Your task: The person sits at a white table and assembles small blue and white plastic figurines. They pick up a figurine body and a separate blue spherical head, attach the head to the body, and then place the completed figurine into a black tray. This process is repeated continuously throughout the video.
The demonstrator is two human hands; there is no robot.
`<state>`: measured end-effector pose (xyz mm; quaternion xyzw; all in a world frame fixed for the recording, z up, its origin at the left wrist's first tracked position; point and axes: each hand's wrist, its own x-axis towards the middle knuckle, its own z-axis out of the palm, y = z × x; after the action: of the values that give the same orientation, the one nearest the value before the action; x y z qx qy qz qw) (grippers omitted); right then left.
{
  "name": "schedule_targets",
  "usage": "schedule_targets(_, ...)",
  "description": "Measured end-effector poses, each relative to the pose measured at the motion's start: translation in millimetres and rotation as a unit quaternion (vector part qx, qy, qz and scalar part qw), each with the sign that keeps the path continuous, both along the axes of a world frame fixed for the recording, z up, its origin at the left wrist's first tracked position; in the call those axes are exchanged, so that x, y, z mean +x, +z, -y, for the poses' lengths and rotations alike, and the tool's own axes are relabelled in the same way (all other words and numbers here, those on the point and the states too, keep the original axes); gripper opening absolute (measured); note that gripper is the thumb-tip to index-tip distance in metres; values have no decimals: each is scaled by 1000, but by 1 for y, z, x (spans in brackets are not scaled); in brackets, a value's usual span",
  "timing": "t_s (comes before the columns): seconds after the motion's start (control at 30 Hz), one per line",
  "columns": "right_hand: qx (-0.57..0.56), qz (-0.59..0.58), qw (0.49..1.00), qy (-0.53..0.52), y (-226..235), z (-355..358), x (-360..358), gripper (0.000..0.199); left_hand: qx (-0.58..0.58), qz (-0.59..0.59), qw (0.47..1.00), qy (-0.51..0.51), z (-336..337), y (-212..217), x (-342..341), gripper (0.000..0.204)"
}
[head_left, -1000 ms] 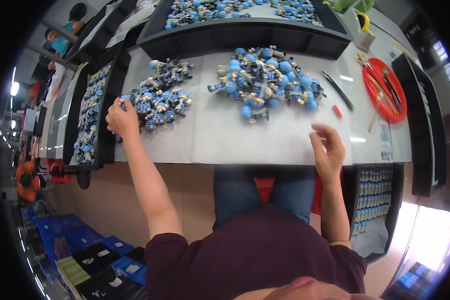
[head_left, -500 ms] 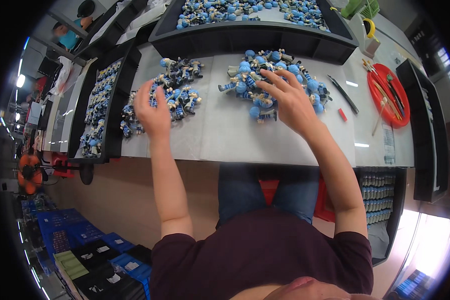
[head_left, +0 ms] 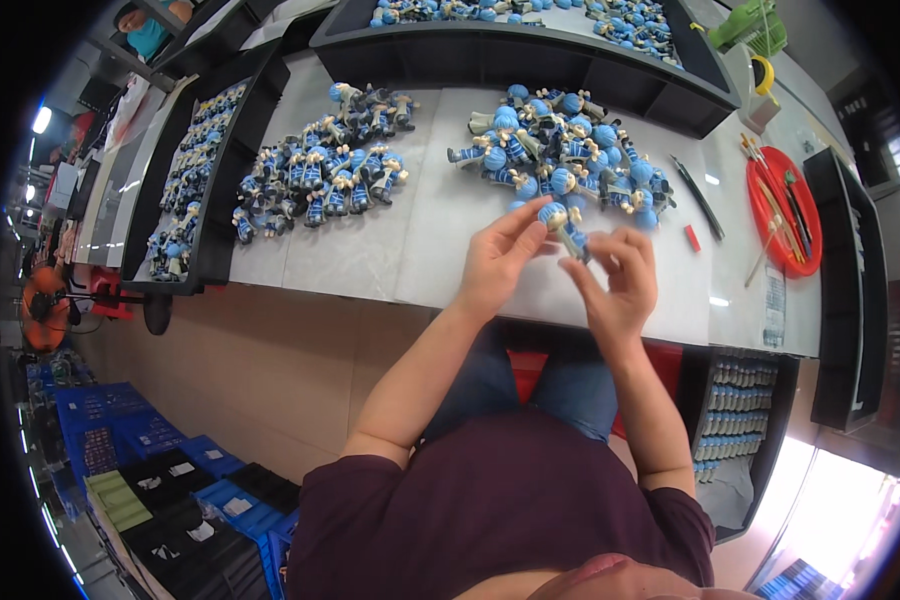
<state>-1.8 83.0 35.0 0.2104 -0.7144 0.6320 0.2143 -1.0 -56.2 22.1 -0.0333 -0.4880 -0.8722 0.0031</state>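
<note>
Between my two hands, just above the near part of the white table [head_left: 370, 265], is a small blue-haired figurine [head_left: 564, 230] in a blue outfit, tilted. My left hand [head_left: 507, 255] pinches it near the head with thumb and fingers. My right hand [head_left: 618, 275] has its curled fingers and thumb at the figurine's lower end. Beyond my hands lies a heaped pile of similar figurines [head_left: 560, 145]. A second pile of figurines [head_left: 330, 165] lies farther left, with no hand near it.
Black trays of figurines stand at the back [head_left: 530, 60] and left [head_left: 215, 190]. To the right lie a black pen-like tool [head_left: 698, 197], a red block [head_left: 692, 238] and a red dish [head_left: 812, 225] with brushes. Another black tray [head_left: 848, 300] is at far right.
My left hand has come from the left pile to the middle. My right hand has drawn back from the right pile toward me, and a figurine is now held between my hands.
</note>
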Motion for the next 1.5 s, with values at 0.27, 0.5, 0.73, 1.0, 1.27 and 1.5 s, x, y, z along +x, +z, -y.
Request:
schedule_targets(0.27, -99, 93, 988, 72, -27, 2, 23, 41, 84, 33, 992, -91, 6, -10, 4, 31)
schedule_targets(0.5, -100, 192, 971, 106, -32, -5, 21, 28, 36, 27, 994, -100, 4, -11, 4, 32)
schedule_targets(0.73, -107, 194, 968, 119, -34, -6, 20, 26, 29, 29, 994, -97, 4, -14, 3, 32)
schedule_targets(1.0, -109, 201, 966, 119, -34, -6, 21, 25, 27, 40, 994, -96, 2, -16, 2, 31)
schedule_targets(1.27, -106, 209, 965, 118, -33, -7, 21, 25, 21, 47, 995, -91, 2, -14, 3, 32)
schedule_targets(1.5, -106, 204, 966, 120, -34, -7, 21, 24, 26, 34, 995, -91, 3, -16, 4, 32)
